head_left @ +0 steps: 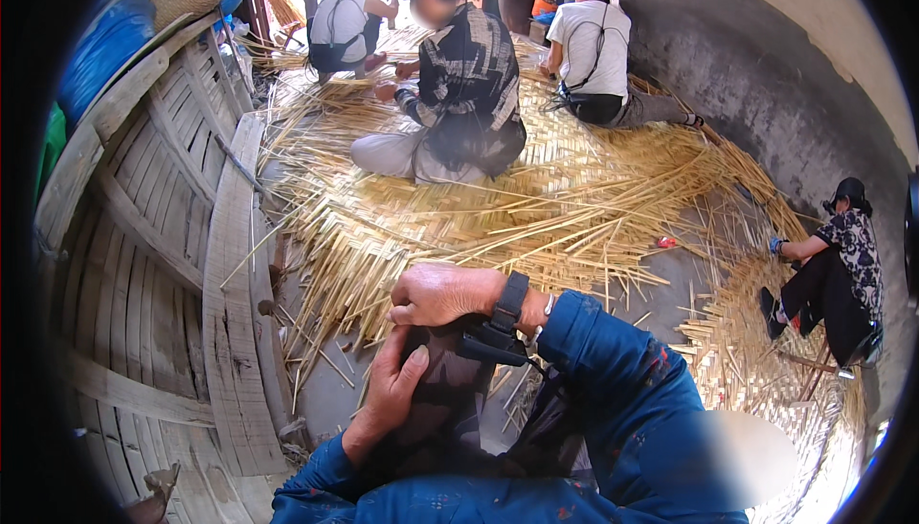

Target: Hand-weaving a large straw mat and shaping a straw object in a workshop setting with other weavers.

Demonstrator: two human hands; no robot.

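My left hand [388,385] rests against my raised knee, which is covered in dark patterned cloth [440,380]. Its fingers lie along the cloth and the thumb stands apart. Just above it, my right hand [442,294] is bent over the top of the knee with its fingers curled in. Whatever those fingers may hold is hidden. A black watch-like band [510,302] circles my right wrist, and a dark strap or device hangs below it. Beyond my hands spreads a woven straw-coloured mat [565,189], its loose strips [335,285] fanning out at the near edge.
Wooden slatted panels [144,266] and a thick plank [235,333] line the left side. A person in a patterned jacket [469,93] sits on the mat; two people in white tops work farther back. Another person [842,256] sits at the right, near a grey wall [747,74].
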